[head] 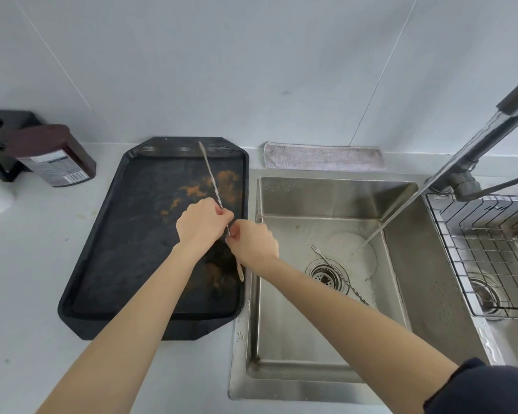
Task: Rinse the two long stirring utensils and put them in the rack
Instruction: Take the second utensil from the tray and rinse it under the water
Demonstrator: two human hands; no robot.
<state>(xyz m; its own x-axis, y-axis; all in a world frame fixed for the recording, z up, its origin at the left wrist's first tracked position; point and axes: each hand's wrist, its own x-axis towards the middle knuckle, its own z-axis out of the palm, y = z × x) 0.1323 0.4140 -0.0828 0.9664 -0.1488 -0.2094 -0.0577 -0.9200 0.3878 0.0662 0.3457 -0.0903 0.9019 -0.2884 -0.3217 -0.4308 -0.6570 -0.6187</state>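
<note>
A long twisted metal stirring spoon (210, 174) is held over the black tray (108, 234), its thin end pointing toward the wall and its lower end near the tray's right rim. My left hand (201, 225) grips its middle from the left, and my right hand (253, 242) pinches it just below. A second twisted stirrer with a small fork end (326, 259) lies on the sink floor across the drain, beside the falling water. The wire rack (488, 252) sits over the right basin.
The tap (473, 156) runs a stream into the steel sink (401, 264). Brown stains mark the tray. A folded grey cloth (323, 156) lies behind the sink. A dark brown bottle (54, 156) leans on a black holder at the far left of the counter.
</note>
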